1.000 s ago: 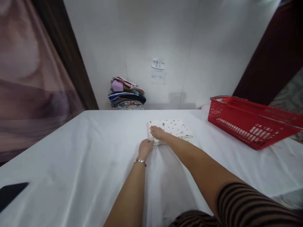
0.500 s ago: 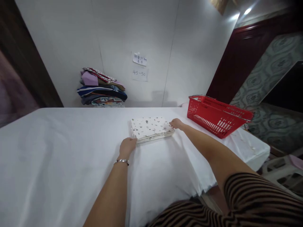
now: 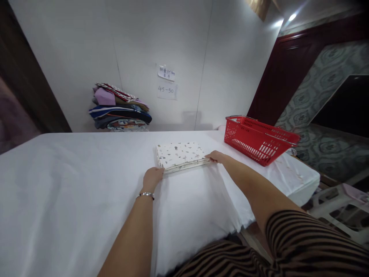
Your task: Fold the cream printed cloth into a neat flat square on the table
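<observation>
Two hands | right hand moved to folded cloth near-right corner | left hand unchanged

**Wearer Appearance: Arms, Hands and Clothing**

Two bare forearms are visible, entering from the 6 o'clock edge of the head view. The left hand carries no rings that can be made out. A thin, silver-coloured metal bracelet encircles the left wrist; its surface is smooth and reflective. The right hand is bare, with no wristwear visible. The right upper arm is covered by a short sleeve in dark brown with narrow, lighter brown horizontal stripes. The same striped fabric continues across the torso at 6 o'clock. The left sleeve is out of view.
</observation>
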`<state>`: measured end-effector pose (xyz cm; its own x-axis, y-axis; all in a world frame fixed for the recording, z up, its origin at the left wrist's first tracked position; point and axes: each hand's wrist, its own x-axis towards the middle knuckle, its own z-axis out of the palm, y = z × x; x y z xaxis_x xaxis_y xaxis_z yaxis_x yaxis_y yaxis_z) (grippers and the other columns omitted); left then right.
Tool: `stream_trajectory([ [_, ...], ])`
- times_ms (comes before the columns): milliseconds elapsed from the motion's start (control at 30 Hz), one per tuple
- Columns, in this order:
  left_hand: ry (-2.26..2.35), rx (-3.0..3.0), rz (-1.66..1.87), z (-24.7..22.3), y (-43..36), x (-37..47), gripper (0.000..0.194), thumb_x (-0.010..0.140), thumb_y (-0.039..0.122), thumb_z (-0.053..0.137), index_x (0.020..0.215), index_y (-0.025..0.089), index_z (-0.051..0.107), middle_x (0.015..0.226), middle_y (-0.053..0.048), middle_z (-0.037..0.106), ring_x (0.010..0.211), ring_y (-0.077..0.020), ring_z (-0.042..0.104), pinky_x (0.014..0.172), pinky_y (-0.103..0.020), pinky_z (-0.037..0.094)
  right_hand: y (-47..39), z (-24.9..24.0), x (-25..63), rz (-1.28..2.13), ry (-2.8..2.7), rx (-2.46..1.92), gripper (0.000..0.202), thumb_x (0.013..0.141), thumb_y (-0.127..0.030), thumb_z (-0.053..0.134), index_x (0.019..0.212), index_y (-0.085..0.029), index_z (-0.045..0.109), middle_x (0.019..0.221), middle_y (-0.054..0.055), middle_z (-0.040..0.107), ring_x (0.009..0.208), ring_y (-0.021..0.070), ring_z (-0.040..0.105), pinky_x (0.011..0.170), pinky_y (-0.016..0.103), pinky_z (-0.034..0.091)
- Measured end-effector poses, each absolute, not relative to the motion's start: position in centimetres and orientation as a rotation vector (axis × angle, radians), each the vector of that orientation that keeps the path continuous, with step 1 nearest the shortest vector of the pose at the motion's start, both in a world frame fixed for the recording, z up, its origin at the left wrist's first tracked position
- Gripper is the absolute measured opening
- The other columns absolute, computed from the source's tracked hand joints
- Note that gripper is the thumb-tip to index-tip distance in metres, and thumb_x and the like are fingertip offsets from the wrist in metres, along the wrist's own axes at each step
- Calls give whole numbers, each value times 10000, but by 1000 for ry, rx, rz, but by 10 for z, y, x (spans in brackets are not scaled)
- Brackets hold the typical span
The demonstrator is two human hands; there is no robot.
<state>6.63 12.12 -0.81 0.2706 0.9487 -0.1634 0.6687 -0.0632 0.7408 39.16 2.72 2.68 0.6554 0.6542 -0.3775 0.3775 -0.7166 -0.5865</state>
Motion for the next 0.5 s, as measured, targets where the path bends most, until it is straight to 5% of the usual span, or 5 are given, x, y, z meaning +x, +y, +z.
stream_trajectory([
  [233, 1478, 1835, 454, -10, 123, 68, 271, 765, 392, 513, 584, 198, 568, 681, -76, 675, 666, -217, 623, 596, -290, 377, 24, 12, 391, 739, -798, -2438, 424, 805, -389, 651, 490, -180, 457, 336, -57, 368, 327, 63, 316, 367, 209, 256],
  [500, 1471, 1815, 482, -12, 125, 68, 270, 758, 390, 512, 579, 195, 568, 677, -81, 674, 666, -225, 632, 600, -295, 397, 24, 16, 392, 827, -721, -2425, 410, 720, -439, 732, 531, -168, 490, 401, -39, 452, 344, 69, 379, 373, 207, 290],
])
